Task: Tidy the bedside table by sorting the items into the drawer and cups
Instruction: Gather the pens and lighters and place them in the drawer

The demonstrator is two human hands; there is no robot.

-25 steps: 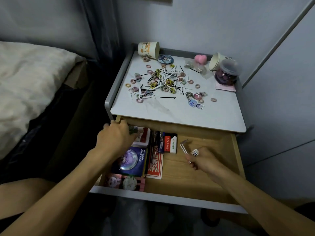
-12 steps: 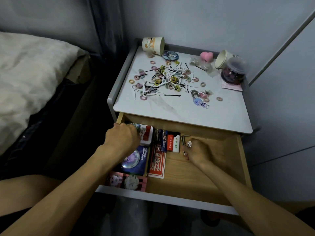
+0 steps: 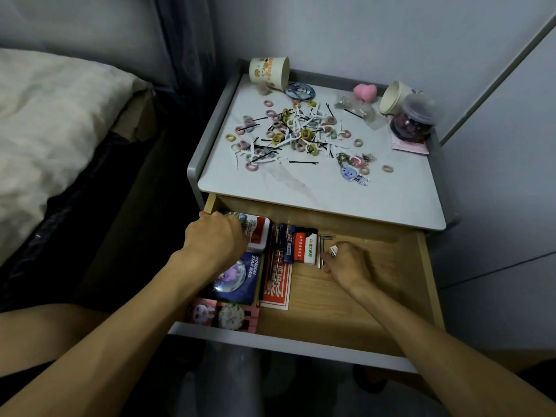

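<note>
Most of the work remains: the bedside table (image 3: 376, 203) carries hair ties (image 3: 301, 130) and pins strewn toward its back edge, the open drawer (image 3: 346, 311) is filled only along its left side, and the cups (image 3: 269, 72) lie tipped at the back edge. Your left hand (image 3: 215, 239) curls over a box (image 3: 258, 233) in the drawer's back left corner; your right hand (image 3: 346, 263) pinches a small pale piece (image 3: 333, 250) beside the hex keys (image 3: 325, 239).
</note>
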